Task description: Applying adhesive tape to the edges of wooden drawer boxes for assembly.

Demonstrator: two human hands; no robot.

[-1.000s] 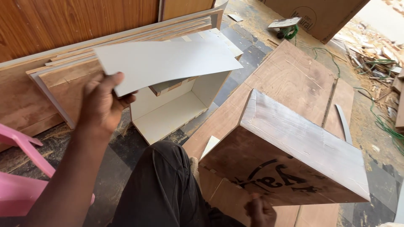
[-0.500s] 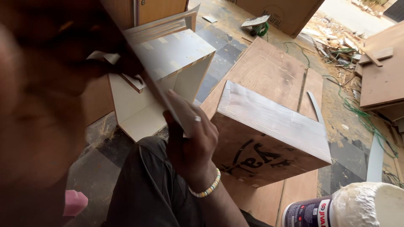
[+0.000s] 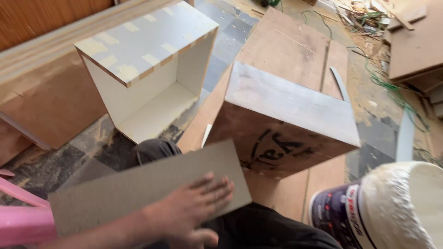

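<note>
A flat grey panel (image 3: pixel 138 189) lies across my lap, over my dark trousers (image 3: pixel 154 150). My left hand (image 3: pixel 187 212) comes in from the lower left and rests on the panel's near edge, fingers spread on top and thumb below the edge. My right hand is out of view. Just beyond the panel stands a brown plywood box (image 3: pixel 286 124) with black scrawl on its near face. An open white box (image 3: pixel 147 87) lies on its side to the left of it.
A dark tub with a white crusted lid (image 3: pixel 387 207) stands at the lower right. A pink plastic stool (image 3: pixel 18 221) is at the lower left. Plywood sheets (image 3: pixel 295 41) lie on the floor, boards (image 3: pixel 46 101) lean at left, green wire (image 3: pixel 392 90) and scraps lie at right.
The panel came from the stack at left, passed close before the camera, and now lies flat on my lap under my left hand. My right hand has left the view.
</note>
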